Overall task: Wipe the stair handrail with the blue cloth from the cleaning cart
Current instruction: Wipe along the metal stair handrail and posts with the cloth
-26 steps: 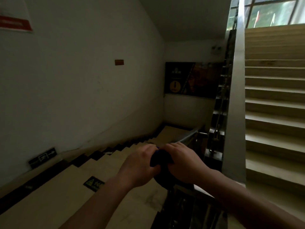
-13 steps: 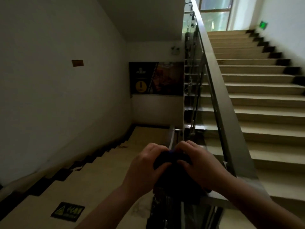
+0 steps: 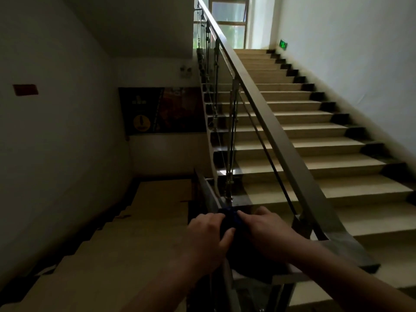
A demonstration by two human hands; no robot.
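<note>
A dim stairwell is seen: open steps [image 3: 315,140] rise at the right, and a lower flight [image 3: 139,239] drops at the left. The handrail [image 3: 267,122] is bounded by both. A dark blue cloth [image 3: 231,218] is bunched on the rail's near end, clasped between the left hand [image 3: 208,237] and right hand [image 3: 267,233], fingers curled onto it.

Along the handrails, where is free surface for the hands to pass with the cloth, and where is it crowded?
Free: the rising handrail, bare from the turn up to the window, and the descending handrail just ahead of the blue cloth. Crowded: the turn itself, where the left hand and right hand both press the cloth.
</note>
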